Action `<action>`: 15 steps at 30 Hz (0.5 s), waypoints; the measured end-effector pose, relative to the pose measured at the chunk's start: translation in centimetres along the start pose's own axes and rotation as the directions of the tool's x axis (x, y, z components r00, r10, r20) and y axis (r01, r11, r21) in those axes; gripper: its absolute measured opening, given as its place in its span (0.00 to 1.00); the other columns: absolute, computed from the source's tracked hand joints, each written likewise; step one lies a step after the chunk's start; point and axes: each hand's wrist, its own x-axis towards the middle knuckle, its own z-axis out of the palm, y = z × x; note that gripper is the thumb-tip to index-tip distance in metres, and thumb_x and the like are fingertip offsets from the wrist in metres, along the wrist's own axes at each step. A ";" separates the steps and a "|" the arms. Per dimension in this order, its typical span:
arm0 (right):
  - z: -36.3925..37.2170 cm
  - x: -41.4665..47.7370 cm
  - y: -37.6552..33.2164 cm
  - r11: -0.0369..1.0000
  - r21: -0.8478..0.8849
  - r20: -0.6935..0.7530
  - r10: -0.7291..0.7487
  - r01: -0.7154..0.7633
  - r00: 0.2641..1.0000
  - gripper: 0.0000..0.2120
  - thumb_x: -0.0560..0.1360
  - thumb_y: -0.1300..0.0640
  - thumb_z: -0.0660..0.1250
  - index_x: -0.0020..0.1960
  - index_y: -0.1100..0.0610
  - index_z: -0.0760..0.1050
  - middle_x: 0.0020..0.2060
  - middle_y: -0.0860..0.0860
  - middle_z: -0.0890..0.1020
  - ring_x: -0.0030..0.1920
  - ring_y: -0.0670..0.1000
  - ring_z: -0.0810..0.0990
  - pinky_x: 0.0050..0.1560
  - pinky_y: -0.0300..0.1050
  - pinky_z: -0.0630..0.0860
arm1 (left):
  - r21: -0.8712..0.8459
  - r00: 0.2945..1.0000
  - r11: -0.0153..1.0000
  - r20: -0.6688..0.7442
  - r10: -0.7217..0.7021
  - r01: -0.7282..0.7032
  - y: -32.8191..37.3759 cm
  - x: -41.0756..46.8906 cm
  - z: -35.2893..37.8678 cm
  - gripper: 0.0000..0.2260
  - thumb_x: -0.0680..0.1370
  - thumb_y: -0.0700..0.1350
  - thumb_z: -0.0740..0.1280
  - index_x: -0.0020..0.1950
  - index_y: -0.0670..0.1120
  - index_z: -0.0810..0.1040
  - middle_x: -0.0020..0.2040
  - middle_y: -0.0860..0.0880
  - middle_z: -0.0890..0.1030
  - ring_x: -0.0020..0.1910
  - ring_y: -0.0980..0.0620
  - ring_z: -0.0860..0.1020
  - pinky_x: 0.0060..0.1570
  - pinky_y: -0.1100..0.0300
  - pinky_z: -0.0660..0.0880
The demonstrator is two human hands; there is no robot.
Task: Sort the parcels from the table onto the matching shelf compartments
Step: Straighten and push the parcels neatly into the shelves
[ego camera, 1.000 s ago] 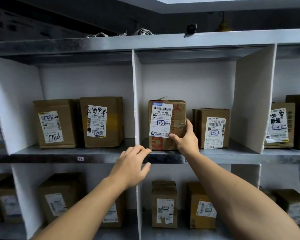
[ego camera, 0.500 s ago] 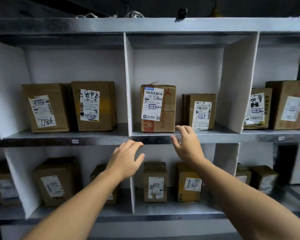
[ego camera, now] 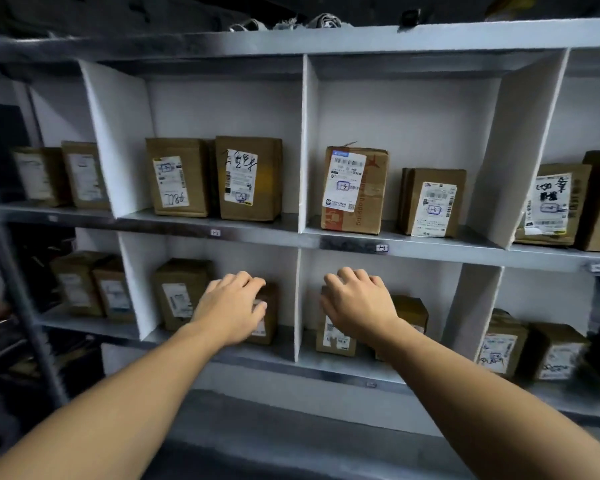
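On the upper shelf, the middle compartment holds two upright parcels: a taller box by the divider and a shorter box beside it. Below, both hands hang empty, fingers loosely curled: left hand and right hand, before lower-compartment parcels.
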 end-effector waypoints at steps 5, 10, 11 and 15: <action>0.3 0.4 -6.4 0.997 0.056 0.043 -0.057 0.054 0.997 0.19 0.81 0.41 0.54 0.64 0.51 0.69 0.61 0.54 0.75 0.60 0.59 0.74 0.57 0.55 0.72 | 0.065 0.993 0.991 0.014 -0.116 0.115 -5.3 -5.5 -2.5 0.20 0.80 0.55 0.57 0.72 0.52 0.67 0.67 0.50 0.71 0.65 0.46 0.70 0.64 0.50 0.65; -0.2 3.7 -16.1 0.975 0.117 -0.016 -0.188 0.189 0.982 0.19 0.81 0.41 0.54 0.63 0.51 0.70 0.60 0.53 0.75 0.60 0.59 0.74 0.55 0.55 0.73 | 0.118 0.973 0.966 -0.016 -0.230 0.231 -13.5 -9.6 -5.6 0.20 0.80 0.56 0.58 0.71 0.53 0.68 0.65 0.50 0.72 0.64 0.47 0.70 0.64 0.50 0.65; -0.3 4.7 -18.3 0.969 0.127 -0.026 -0.211 0.213 0.977 0.19 0.81 0.41 0.54 0.63 0.51 0.70 0.61 0.53 0.75 0.60 0.59 0.74 0.55 0.55 0.72 | 0.123 0.967 0.959 -0.026 -0.252 0.254 -15.6 -10.3 -6.2 0.20 0.80 0.56 0.58 0.71 0.53 0.68 0.65 0.50 0.72 0.64 0.47 0.70 0.64 0.50 0.65; -0.4 9.2 -27.0 0.952 0.171 -0.028 -0.252 0.254 0.967 0.20 0.81 0.41 0.55 0.67 0.50 0.68 0.63 0.53 0.74 0.63 0.59 0.73 0.58 0.56 0.71 | 0.146 0.944 0.933 -0.065 -0.324 0.330 -24.6 -12.3 -8.6 0.20 0.80 0.57 0.57 0.71 0.53 0.67 0.65 0.51 0.72 0.64 0.47 0.70 0.63 0.50 0.66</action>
